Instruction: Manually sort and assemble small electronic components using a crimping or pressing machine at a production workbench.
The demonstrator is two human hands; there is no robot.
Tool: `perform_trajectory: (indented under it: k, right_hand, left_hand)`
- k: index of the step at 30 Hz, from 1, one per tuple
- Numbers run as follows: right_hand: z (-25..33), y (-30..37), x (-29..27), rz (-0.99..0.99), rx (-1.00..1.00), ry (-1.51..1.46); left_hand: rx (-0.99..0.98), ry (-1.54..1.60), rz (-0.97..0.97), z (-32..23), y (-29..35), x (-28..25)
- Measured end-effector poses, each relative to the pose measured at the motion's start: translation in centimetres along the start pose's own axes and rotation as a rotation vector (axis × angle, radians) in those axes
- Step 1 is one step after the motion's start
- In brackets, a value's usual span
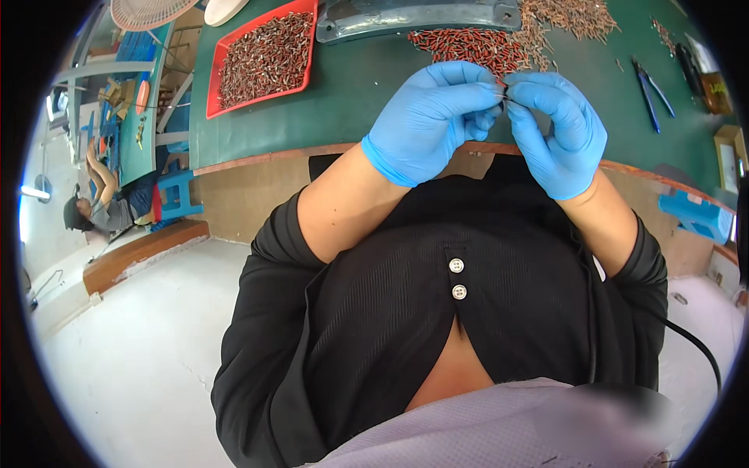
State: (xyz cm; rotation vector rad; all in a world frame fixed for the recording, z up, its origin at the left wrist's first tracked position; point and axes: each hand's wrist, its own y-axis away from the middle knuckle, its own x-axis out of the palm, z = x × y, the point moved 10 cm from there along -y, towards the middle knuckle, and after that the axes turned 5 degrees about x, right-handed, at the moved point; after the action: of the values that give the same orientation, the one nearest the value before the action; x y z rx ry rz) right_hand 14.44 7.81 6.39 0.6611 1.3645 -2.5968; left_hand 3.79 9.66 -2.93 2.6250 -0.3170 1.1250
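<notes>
My left hand (437,121) and my right hand (560,129), both in blue gloves, meet above the near edge of the green table (343,109). Between their fingertips is a small dark-red part with thin wire leads (502,87). Thumb and forefinger of each hand are closed in a pinch on it; its exact kind is too small to tell. Just beyond the fingers lies a heap of small red parts (468,48) with metal ends. Paler tan parts (573,19) spread from that heap toward the right.
A red tray (312,47) full of small brown-and-silver parts stands at the left. Blue-handled pliers (652,95) lie at the right, near a dark-handled tool (688,69). A grey plastic holder (390,23) sits at the back. Far left, another person (101,204) sits by a table.
</notes>
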Motion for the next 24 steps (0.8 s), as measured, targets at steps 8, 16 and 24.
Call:
perform_trajectory:
  k: [8,16,24]
  right_hand:
    - [-0.8,-0.4,2.8,0.072,0.199,-0.169]
    - [-11.9,3.2,6.0,0.035,0.78,-0.474]
    - [-15.4,5.3,5.4,-0.161,0.723,-0.536]
  left_hand:
    - [0.206,-0.446,-0.007,-3.6,1.2,-1.5]
    - [0.647,-1.487,-0.191,-7.6,-1.0,-6.6]
    - [0.778,-1.938,0.119,-3.9,-3.7,-1.4]
